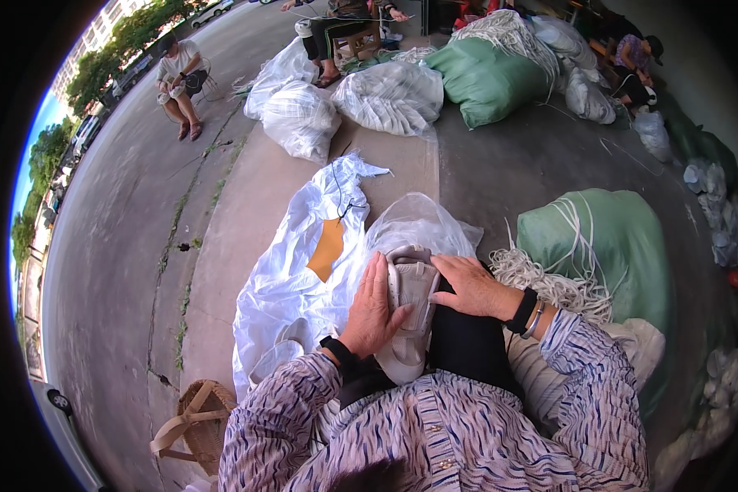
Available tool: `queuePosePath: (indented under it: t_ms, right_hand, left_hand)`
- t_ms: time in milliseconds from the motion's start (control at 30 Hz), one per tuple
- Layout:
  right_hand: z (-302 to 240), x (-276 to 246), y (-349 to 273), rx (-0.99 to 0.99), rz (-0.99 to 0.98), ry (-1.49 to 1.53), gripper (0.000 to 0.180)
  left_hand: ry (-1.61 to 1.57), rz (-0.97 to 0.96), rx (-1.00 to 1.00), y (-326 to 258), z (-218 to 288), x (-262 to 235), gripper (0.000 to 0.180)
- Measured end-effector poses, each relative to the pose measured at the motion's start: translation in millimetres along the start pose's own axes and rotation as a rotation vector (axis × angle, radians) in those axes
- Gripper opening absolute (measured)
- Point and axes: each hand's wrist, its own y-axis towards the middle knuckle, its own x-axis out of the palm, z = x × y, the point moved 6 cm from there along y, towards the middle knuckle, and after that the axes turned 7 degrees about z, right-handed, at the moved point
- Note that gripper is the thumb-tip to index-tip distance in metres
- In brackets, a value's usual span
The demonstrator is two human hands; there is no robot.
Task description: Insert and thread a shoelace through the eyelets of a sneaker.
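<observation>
Across the seated person's lap, a pale sneaker (419,314) lay toe toward the body, its heel opening facing away, steadied between two bare hands. The left hand (371,308) was open along the shoe's left side, its fingers straight and close together and its thumb reaching over the upper. The right hand (474,289) reached to the heel collar from the other side, its fingers extended over the edge; whether they pinched the rim could not be told.

The likeliest trouble seemed to be a slip: with the left fingers flat rather than wrapped, a firmer push from the right could have rolled the shoe over the black trousers (470,344). Uneven pressure might also have creased the collar. Just beyond the heel, a clear plastic bag (425,220) bunched up, and its loose film could have caught under the fingertips. To the right, the tangled heap of white cords (553,283) beside the green sack (619,246) might have snagged the metal bracelet (534,320) if that arm had swung outward.
</observation>
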Motion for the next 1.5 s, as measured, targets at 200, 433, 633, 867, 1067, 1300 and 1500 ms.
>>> queuePosePath:
  t_ms: [200, 433, 633, 867, 1067, 1300, 1500]
  right_hand:
    - [-29, -22, -16, -0.413, 0.227, -0.147, 0.056]
    - [-39, -11, -5, -0.483, 0.177, -0.054, 0.058]
    - [-46, -8, -13, -0.518, 0.191, -0.044, 0.058]
    - [-55, -12, 5, -0.516, 0.123, -0.059, 0.053]
    - [-40, -10, 18, -0.462, -0.025, -0.087, 0.054]
    - [-2, -15, -4, -0.221, 0.155, 0.1, 0.046]
    - [5, -3, 6, -0.05, 0.19, 0.144, 0.036]
  left_hand:
    - [-0.157, -0.036, 0.001, 6, -13, 12, 0.088]
    - [-0.202, -0.173, -0.007, 27, -22, 4, 0.089]
    - [-0.014, 0.009, 0.004, 1, -4, 3, 0.094]
    - [0.064, 0.031, -0.001, -12, 12, 9, 0.104]
    - [0.112, -0.023, 0.041, -23, 25, 22, 0.105]
    - [0.215, -0.254, 0.097, -47, 36, 12, 0.097]
    - [0.348, -0.244, 0.133, -48, 49, 24, 0.096]
